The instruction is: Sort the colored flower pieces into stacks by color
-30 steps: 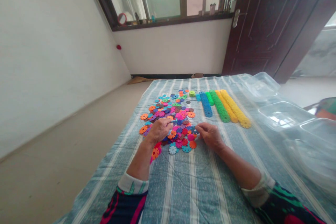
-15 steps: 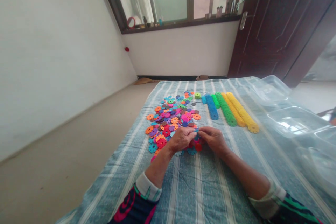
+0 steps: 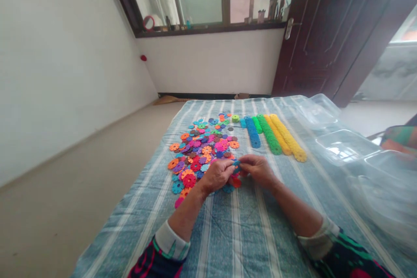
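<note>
A blue notched plastic disc (image 3: 236, 165) is held between my two hands over the near right side of a loose pile. My left hand (image 3: 217, 176) pinches it from the left, fingers closed. From the right, my right hand (image 3: 257, 169) grips its edge with thumb and fingertips. The pile of mixed-colour notched discs (image 3: 196, 164) spreads beneath and left of my hands, partly hidden by them. A red disc (image 3: 236, 182) lies just below my fingers. Beyond my right hand lie rows of overlapping discs: a blue row (image 3: 253, 132), a green row (image 3: 269, 135) and yellow rows (image 3: 288, 137).
Clear plastic containers (image 3: 345, 145) stand along the right side of the striped cloth (image 3: 224, 234). A short light-green stack (image 3: 235, 118) sits at the far end. Past the cloth are a windowsill (image 3: 208, 31) with small items and a dark red door (image 3: 325, 30).
The view has turned slightly right, so everything sits further left. Both hands stay together at the pile, and the blue disc between them shows more plainly.
</note>
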A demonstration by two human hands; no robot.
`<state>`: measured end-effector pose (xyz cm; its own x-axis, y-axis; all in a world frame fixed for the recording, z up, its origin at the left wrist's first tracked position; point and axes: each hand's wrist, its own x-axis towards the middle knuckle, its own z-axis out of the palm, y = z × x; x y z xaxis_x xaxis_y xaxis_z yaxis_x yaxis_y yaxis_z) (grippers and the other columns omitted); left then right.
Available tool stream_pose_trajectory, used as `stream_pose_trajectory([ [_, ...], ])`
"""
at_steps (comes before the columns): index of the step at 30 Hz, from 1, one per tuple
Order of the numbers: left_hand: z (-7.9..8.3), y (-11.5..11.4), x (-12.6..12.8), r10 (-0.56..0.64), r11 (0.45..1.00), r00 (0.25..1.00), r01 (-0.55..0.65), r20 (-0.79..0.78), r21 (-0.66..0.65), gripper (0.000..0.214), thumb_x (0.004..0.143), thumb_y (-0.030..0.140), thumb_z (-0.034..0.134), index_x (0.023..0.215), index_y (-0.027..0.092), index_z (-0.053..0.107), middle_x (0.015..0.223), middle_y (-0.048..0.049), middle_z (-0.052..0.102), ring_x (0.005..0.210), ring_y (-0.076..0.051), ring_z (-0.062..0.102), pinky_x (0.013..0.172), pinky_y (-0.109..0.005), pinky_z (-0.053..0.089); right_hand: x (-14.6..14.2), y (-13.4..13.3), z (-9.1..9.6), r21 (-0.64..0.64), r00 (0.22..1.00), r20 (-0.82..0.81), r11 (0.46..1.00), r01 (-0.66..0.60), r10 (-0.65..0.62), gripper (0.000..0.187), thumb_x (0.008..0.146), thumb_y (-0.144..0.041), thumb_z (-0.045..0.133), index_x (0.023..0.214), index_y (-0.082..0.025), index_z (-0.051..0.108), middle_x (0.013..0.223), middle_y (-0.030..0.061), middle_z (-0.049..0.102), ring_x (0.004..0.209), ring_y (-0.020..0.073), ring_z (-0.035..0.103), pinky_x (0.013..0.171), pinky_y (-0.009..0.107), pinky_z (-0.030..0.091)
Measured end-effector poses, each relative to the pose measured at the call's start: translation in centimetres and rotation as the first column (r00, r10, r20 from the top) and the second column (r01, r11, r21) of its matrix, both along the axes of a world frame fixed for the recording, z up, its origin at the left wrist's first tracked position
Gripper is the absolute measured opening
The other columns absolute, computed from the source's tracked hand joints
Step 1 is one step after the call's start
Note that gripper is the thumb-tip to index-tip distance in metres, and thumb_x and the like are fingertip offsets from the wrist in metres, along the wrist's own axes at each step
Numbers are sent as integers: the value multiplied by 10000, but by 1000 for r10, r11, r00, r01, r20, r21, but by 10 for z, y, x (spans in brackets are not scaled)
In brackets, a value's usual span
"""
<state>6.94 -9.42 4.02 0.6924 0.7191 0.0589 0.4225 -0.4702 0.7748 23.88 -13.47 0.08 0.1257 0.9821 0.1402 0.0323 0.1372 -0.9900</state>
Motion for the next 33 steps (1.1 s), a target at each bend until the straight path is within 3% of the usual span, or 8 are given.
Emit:
stream_pose_trajectory([
  [3,0,1,0,67,996,996,-69,51,50,237,826,275,471,857,154,672,620,13,603,558,-104,547,564,-205,430,16,8,-1,10,989,-2,989,149,-149,253,642,-396,674,767,-178,706,583,-1,666,493,150,617,484,249,501],
  [8,1,1,-1,147,970,985,-162,93,183,221,804,274,487,773,157,672,727,-4,658,680,-127,586,650,-214,452,43,20,-7,37,893,39,894,447,-448,264,640,-378,634,792,-170,692,662,20,687,502,156,624,485,259,493],
  [15,-2,7,-6,223,937,973,-231,61,261,247,824,298,459,733,166,648,599,21,589,585,-107,534,581,-196,419,49,21,-14,122,847,270,889,442,-458,230,694,-347,563,800,-186,689,694,15,694,560,159,631,583,277,501],
  [17,-4,14,-13,314,895,946,-323,78,307,246,831,295,446,752,172,645,613,17,601,595,-110,546,595,-199,425,48,20,-14,128,834,313,891,436,-454,233,702,-342,551,812,-191,690,712,12,699,566,158,632,610,281,497],
  [23,-11,38,-37,591,682,799,-570,116,459,238,840,247,429,819,169,653,764,-46,680,719,-159,619,702,-244,464,47,18,-16,106,825,348,893,437,-445,245,696,-355,552,823,-202,694,682,12,701,582,177,643,653,301,492],
  [26,-14,39,-37,565,665,821,-511,80,545,228,849,217,429,870,182,653,885,-65,697,850,-178,631,808,-270,473,47,18,-17,88,837,338,900,427,-430,256,691,-362,550,826,-198,693,700,17,704,583,183,651,654,307,492],
  [30,-17,27,-24,368,742,928,-260,-52,618,225,839,224,501,1007,168,640,1061,-90,673,1051,-206,580,988,-332,412,47,17,-18,79,828,353,895,439,-437,279,684,-375,555,841,-193,698,687,20,706,580,190,655,651,313,493],
  [33,-21,16,-16,228,800,958,-83,-173,594,344,840,361,557,1128,179,603,1227,-102,604,1187,-236,498,1064,-391,346,47,16,-19,88,813,378,892,444,-443,291,683,-379,566,860,-195,705,702,27,715,580,192,658,659,317,496],
])
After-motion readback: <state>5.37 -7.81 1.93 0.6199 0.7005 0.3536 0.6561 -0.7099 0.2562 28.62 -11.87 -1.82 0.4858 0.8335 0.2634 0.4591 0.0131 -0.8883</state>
